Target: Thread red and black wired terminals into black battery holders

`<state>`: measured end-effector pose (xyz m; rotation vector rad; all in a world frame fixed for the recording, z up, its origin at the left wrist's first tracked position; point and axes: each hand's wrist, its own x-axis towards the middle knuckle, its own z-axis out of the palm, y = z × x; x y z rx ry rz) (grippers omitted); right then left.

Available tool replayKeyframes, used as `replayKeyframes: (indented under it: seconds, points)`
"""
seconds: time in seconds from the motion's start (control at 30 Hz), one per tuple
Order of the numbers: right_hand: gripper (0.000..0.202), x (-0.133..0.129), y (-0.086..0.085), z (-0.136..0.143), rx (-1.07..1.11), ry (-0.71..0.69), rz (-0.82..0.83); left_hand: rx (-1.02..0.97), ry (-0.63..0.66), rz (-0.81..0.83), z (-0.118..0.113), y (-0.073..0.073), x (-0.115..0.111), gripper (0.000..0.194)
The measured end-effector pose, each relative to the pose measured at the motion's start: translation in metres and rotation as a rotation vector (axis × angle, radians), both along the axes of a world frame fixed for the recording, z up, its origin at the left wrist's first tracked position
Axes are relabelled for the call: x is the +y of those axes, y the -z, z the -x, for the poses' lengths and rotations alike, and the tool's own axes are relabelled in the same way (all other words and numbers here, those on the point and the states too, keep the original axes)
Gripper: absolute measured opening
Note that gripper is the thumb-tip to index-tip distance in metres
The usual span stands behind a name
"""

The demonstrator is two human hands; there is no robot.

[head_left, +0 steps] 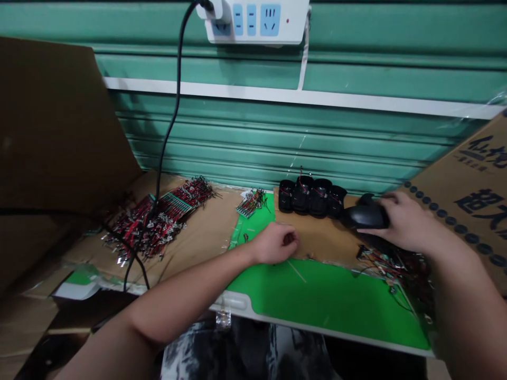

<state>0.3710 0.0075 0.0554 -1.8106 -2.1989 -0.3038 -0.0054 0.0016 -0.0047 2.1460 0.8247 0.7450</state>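
My right hand grips a black rounded plastic housing on a brown cardboard sheet, at the right end of a row of several black housings with red and black wires. My left hand rests loosely curled at the left edge of the cardboard, fingers closed; whether anything small is in them is hidden. Under the cardboard lies a green work mat.
A heap of red and black wired parts lies at the left, a smaller bundle behind my left hand, loose wires under my right wrist. A black cable drops from a white power strip. Cardboard boxes flank both sides.
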Motion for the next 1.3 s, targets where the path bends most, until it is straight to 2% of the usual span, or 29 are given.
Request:
replayKeyframes:
  seconds: [0.07,0.13,0.2,0.27,0.37,0.53,0.77,1.03,1.17,1.3]
  points:
    - [0.059,-0.006,-0.017,0.034,-0.001,-0.014,-0.022,-0.014,-0.015,-0.021,0.0,-0.002,0.001,0.01]
    - [0.05,-0.012,-0.032,0.072,0.113,-0.174,0.023,-0.003,-0.044,-0.061,0.001,-0.005,0.002,0.01]
    - [0.041,-0.018,-0.038,0.109,0.283,-0.292,0.123,0.055,-0.097,-0.135,0.004,-0.01,0.003,0.009]
    - [0.04,-0.023,-0.034,0.137,0.445,-0.256,0.227,0.168,-0.184,-0.223,0.007,-0.016,0.005,0.009]
    - [0.039,-0.028,-0.015,0.16,0.593,-0.228,0.328,0.37,-0.344,-0.316,0.01,-0.022,0.007,0.013]
    - [0.04,-0.023,0.013,0.164,0.634,-0.215,0.371,0.529,-0.464,-0.367,0.012,-0.026,0.009,0.018]
    - [0.044,-0.012,0.032,0.162,0.669,-0.171,0.378,0.596,-0.651,-0.334,0.017,-0.035,0.016,0.02]
    - [0.042,-0.013,0.041,0.168,0.605,-0.104,0.498,0.612,-0.785,-0.273,0.024,-0.035,0.024,0.032]
    - [0.029,-0.009,0.045,0.173,0.586,-0.135,0.436,0.691,-0.91,-0.301,0.027,-0.036,0.029,0.04]
    - [0.031,-0.012,0.038,0.18,0.495,-0.105,0.396,0.775,-0.996,-0.231,0.029,-0.031,0.034,0.059]
